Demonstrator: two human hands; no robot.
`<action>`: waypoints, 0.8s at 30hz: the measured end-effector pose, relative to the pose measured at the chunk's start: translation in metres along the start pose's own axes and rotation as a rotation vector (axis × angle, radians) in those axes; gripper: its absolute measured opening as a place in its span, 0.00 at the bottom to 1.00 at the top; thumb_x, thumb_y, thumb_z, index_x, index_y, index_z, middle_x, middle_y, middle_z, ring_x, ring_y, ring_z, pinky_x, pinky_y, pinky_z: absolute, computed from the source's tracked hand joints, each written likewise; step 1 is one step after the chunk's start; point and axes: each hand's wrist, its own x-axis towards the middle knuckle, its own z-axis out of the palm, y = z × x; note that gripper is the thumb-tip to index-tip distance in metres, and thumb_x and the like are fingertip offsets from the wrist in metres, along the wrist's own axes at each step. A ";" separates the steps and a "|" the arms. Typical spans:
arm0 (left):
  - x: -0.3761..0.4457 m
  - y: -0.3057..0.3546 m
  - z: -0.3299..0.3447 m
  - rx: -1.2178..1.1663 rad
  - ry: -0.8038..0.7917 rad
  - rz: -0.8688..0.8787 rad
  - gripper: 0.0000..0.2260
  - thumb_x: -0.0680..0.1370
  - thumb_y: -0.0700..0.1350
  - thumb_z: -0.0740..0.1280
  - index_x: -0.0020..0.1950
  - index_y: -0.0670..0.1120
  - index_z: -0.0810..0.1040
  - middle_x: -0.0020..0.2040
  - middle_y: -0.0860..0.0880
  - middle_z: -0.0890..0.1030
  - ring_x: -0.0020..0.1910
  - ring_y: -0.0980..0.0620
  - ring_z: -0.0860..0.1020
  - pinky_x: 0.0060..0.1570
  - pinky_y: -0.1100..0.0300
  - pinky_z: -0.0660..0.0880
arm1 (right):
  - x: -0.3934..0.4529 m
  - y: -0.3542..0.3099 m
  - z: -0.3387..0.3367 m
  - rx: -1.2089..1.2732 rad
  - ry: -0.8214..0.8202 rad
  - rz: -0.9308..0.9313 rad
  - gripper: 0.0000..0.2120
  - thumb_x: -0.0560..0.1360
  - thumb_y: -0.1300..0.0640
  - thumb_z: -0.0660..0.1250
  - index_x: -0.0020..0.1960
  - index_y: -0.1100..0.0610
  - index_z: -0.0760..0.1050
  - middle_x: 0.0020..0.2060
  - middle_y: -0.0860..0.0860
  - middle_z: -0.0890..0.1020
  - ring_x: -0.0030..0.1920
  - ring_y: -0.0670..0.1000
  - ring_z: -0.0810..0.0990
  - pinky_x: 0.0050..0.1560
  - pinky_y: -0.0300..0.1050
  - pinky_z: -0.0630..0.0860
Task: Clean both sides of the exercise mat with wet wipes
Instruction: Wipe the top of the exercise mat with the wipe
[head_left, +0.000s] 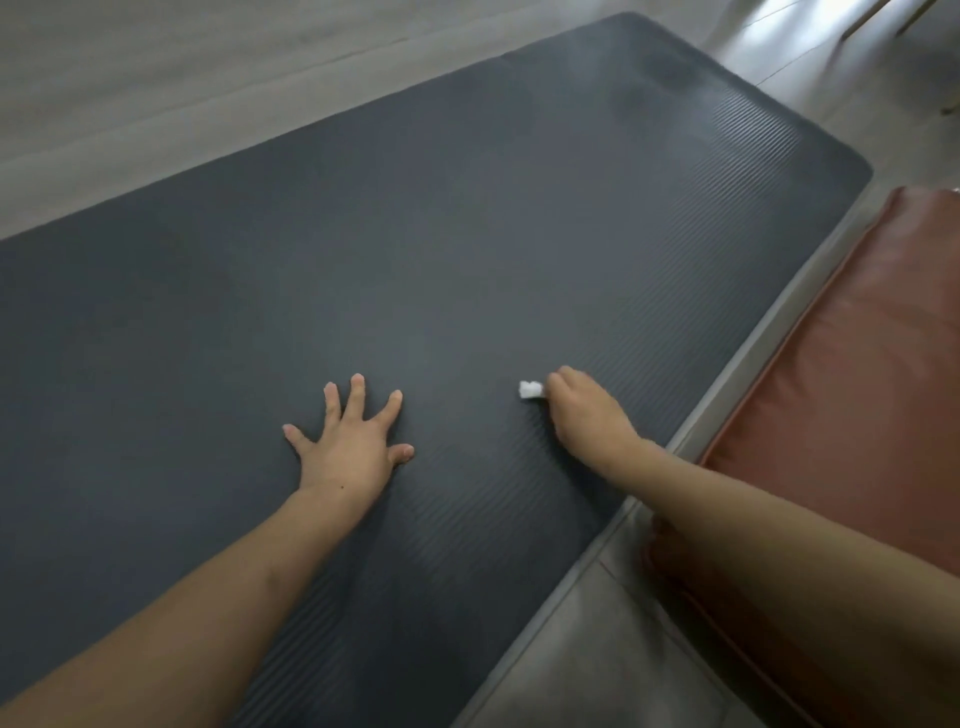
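Mat (441, 249) lies flat on floor (130, 104), ribbed side up, long axis running away toward far right; near end out of view. Wipe (530, 389) is a small white wad touching mat near its right edge. R hand (584, 410) is curled round wipe, pressing it down. L hand (348, 441) is spread wide, fingers straight, palm flat on mat just left of wipe, prob. bracing.

Progress, est.: wiping of upper side underway. Far corner area shows dull smeary patches, poss. damp, can't confirm. Mat not yet flipped, so underside looks left to do. Brown cushion (857, 389) sits beside mat's right edge, apart from it.
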 end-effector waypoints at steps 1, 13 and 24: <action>-0.006 0.000 0.009 0.038 0.060 0.032 0.28 0.85 0.60 0.57 0.83 0.63 0.50 0.85 0.49 0.41 0.83 0.44 0.38 0.75 0.25 0.51 | 0.012 0.022 -0.005 -0.016 0.035 0.152 0.06 0.76 0.67 0.62 0.44 0.59 0.67 0.44 0.60 0.74 0.43 0.62 0.74 0.39 0.54 0.69; -0.048 0.004 0.035 0.130 0.223 0.092 0.28 0.83 0.67 0.52 0.82 0.63 0.60 0.85 0.50 0.53 0.83 0.46 0.50 0.80 0.44 0.52 | -0.075 -0.051 0.011 0.157 -0.014 -0.203 0.09 0.74 0.65 0.64 0.44 0.55 0.65 0.42 0.56 0.73 0.42 0.60 0.75 0.36 0.53 0.73; -0.058 0.014 0.064 0.121 0.279 0.136 0.34 0.78 0.71 0.43 0.80 0.61 0.66 0.83 0.48 0.60 0.82 0.44 0.58 0.76 0.41 0.61 | -0.108 -0.077 0.013 0.272 -0.040 0.005 0.09 0.71 0.66 0.67 0.49 0.58 0.73 0.42 0.56 0.77 0.42 0.59 0.78 0.41 0.48 0.76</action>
